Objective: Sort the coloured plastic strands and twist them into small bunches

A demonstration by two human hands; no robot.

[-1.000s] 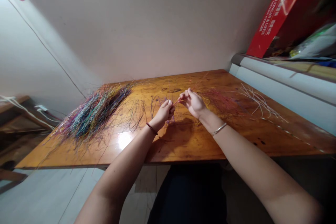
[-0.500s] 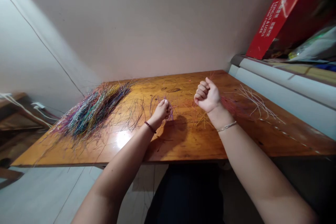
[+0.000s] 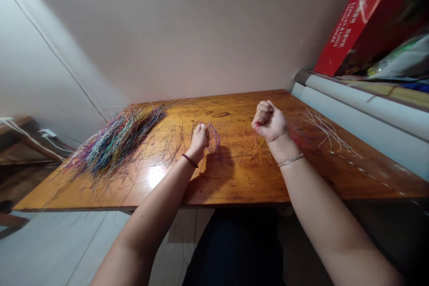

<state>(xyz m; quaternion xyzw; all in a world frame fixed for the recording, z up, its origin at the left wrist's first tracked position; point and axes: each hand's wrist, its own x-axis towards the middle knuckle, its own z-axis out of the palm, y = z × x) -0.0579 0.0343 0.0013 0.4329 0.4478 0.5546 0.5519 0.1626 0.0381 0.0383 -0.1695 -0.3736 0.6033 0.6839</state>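
Observation:
My left hand point(image 3: 200, 138) is closed over the middle of the wooden table point(image 3: 248, 183), beside a small group of purple wires point(image 3: 215, 137); what it pinches, if anything, is too small to make out. My right hand point(image 3: 269, 120) is a fist raised above the table, with red wires point(image 3: 257, 128) showing below its curled fingers. Yellow-orange wires point(image 3: 259, 154) lie beneath and left of it. Dark thin wires point(image 3: 173, 143) are spread left of my left hand.
A large multicoloured heap of wires point(image 3: 124, 140) covers the table's left part. White wires point(image 3: 330, 132) lie at the right, near a striped thin strip point(image 3: 365, 172). A red box point(image 3: 355, 22) stands on a ledge at the right. A wall rises behind the table.
My left hand has shifted slightly left, away from the purple wires. My right hand has moved a little to the right, and red wires now show under its fist.

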